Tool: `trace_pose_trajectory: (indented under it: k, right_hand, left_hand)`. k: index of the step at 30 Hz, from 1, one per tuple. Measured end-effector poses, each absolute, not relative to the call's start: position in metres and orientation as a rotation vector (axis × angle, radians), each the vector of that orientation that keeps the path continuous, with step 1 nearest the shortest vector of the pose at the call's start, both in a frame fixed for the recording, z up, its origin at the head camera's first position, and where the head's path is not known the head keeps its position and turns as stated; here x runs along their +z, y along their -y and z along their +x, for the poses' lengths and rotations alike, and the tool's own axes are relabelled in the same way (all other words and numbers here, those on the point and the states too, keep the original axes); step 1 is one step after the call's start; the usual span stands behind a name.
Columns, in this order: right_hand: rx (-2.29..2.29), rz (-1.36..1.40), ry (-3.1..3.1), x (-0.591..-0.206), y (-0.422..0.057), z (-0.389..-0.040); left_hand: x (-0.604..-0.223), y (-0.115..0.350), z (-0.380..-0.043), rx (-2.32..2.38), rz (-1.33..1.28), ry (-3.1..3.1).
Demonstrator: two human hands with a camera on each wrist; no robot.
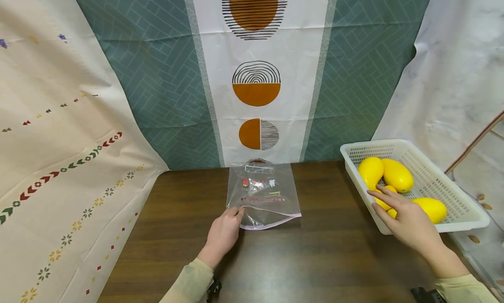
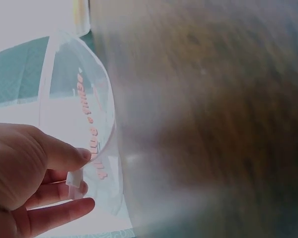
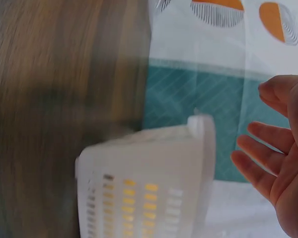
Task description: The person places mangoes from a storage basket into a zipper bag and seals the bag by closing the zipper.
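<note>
A clear zip bag (image 1: 271,189) with printed pictures and a pinkish zip edge lies on the table, its mouth gaping toward me. My left hand (image 1: 224,233) pinches the left side of that mouth; in the left wrist view the thumb (image 2: 69,154) presses on the bag's rim. On the right stands a white plastic basket (image 1: 458,193) holding several glossy yellow mangoes (image 1: 397,176). Over the basket's near left rim hovers my right hand (image 1: 413,224), fingers extended and holding nothing. It partly hides the nearer mangoes. In the right wrist view, its fingers (image 3: 260,151) are spread apart.
The dark wooden table (image 1: 189,207) ends at a green and white patterned curtain (image 1: 157,75) behind. A cream cloth (image 1: 71,163) borders the left side, and a pale marbled cloth (image 1: 468,75) hangs on the right beside the basket.
</note>
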State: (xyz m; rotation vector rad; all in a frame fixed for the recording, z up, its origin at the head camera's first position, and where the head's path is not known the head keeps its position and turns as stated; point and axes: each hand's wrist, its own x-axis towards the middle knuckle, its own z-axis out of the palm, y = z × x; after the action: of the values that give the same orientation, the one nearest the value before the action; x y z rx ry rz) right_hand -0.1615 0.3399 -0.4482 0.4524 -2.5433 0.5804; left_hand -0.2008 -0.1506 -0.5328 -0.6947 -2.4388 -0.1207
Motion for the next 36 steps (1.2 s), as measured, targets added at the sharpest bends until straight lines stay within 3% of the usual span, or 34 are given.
trace_pose_trajectory:
  k: [16,36]
  right_hand:
    - [0.559,0.169,2.882,-0.469,-0.403,-0.169]
    - [0.455,0.143,3.161,-0.474,-0.462,-0.201]
  left_hand:
    - [-0.536,0.147,-0.198,-0.160,-0.727,2.513]
    - [-0.535,0.152,-0.200,-0.181,-0.698,2.537]
